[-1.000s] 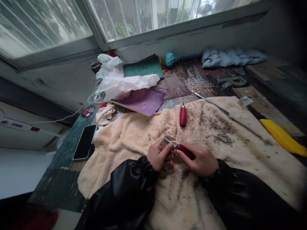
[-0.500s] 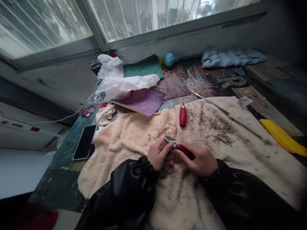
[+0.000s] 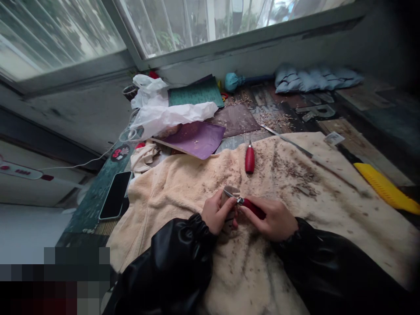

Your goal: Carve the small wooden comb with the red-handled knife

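Note:
My left hand (image 3: 215,212) is closed round a small brownish carved piece (image 3: 232,190), probably wood, much of it hidden by the fingers. My right hand (image 3: 275,218) grips the red handle of a carving knife (image 3: 255,208). The knife's thin blade lies against the top of the piece, close to my left thumb. Both hands are low over a beige towel (image 3: 170,188) strewn with dark shavings. Beyond them on the towel lies a second red-handled carving tool (image 3: 250,159), its metal tip pointing away from me.
A long thin metal tool (image 3: 288,141) crosses the towel's far edge. To the right lies a yellow-handled tool (image 3: 383,186). At left are a phone (image 3: 115,195) and a crumpled cloth (image 3: 144,156). Behind are a purple sheet (image 3: 200,139), a white plastic bag (image 3: 173,114) and a green sheet (image 3: 197,92).
The knife and the piece have shifted barely, if at all. Both hands keep the same grip and place. A pixelated patch now covers the lower left corner.

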Action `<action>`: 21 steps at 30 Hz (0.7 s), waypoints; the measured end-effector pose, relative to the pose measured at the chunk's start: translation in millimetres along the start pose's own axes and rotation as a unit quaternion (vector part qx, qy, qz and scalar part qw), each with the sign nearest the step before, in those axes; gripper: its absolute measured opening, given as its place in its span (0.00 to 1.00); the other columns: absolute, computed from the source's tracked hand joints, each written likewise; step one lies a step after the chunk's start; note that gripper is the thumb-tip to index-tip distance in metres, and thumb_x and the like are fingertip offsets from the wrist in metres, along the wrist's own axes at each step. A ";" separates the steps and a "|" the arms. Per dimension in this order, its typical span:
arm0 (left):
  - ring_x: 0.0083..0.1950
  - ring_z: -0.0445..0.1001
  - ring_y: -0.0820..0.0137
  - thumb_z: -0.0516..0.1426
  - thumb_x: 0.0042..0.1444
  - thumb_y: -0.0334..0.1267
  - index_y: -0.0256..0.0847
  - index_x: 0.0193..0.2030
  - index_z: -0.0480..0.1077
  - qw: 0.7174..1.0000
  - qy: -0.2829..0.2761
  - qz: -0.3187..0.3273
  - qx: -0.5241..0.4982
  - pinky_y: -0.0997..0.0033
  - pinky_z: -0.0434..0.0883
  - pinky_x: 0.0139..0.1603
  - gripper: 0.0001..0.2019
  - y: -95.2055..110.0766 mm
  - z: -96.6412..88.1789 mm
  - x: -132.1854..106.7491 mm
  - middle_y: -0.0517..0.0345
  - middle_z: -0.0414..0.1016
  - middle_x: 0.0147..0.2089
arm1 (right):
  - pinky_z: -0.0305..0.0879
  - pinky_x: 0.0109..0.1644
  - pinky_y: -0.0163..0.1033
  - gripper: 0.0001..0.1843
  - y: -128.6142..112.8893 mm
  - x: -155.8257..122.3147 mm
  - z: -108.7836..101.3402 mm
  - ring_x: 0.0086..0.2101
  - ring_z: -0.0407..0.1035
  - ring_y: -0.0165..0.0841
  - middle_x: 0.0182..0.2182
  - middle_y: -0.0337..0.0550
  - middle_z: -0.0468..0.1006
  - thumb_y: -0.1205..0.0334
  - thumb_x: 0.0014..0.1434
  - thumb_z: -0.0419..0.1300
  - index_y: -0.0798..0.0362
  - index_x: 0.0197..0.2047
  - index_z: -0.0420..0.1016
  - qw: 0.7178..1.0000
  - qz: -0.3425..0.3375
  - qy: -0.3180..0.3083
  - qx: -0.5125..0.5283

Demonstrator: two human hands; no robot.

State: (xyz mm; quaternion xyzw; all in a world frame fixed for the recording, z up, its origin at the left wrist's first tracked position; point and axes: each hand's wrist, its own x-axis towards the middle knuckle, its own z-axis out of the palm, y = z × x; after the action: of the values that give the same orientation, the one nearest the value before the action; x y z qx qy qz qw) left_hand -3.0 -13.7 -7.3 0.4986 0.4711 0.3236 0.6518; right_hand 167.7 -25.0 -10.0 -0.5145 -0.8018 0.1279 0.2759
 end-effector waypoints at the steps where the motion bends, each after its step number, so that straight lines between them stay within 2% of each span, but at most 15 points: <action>1: 0.17 0.70 0.73 0.51 0.55 0.48 0.41 0.36 0.60 1.000 0.000 -0.005 -0.004 0.76 0.66 0.16 0.13 0.6 0.2 0.0 0.64 0.68 0.22 | 0.67 0.32 0.32 0.14 -0.1 -0.3 0.3 0.27 0.73 0.31 0.33 0.45 0.79 0.55 0.58 0.51 0.54 0.37 0.74 1.000 -0.002 0.006 -0.005; 8: 0.16 0.70 0.72 0.52 0.54 0.50 0.40 0.36 0.62 1.000 0.026 -0.016 0.001 0.76 0.66 0.15 0.14 8.2 3.1 -0.6 0.64 0.69 0.20 | 0.67 0.33 0.33 0.15 0.7 -6.9 7.7 0.28 0.73 0.31 0.31 0.45 0.79 0.54 0.58 0.52 0.54 0.40 0.74 0.998 0.010 0.043 -0.054; 16: 0.17 0.71 0.73 0.51 0.55 0.50 0.40 0.36 0.60 1.000 0.013 0.006 0.020 0.77 0.66 0.17 0.13 2.3 1.5 -0.6 0.64 0.69 0.23 | 0.67 0.33 0.33 0.15 -3.1 0.5 -1.7 0.28 0.73 0.31 0.33 0.45 0.79 0.55 0.58 0.50 0.54 0.36 0.74 1.000 0.000 0.001 0.011; 21: 0.16 0.70 0.73 0.51 0.54 0.50 0.40 0.37 0.62 1.000 0.013 -0.009 0.017 0.77 0.65 0.16 0.14 2.9 0.5 0.1 0.63 0.70 0.21 | 0.67 0.33 0.34 0.15 -0.5 -3.8 2.8 0.28 0.73 0.32 0.32 0.45 0.79 0.54 0.58 0.52 0.53 0.38 0.74 1.000 0.014 0.017 -0.020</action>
State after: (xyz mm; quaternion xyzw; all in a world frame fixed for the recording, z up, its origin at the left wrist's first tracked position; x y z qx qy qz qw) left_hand -2.3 -13.0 -4.6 0.5008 0.4894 0.3159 0.6402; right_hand 166.9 -28.4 -13.2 -0.5336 -0.7919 0.1068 0.2770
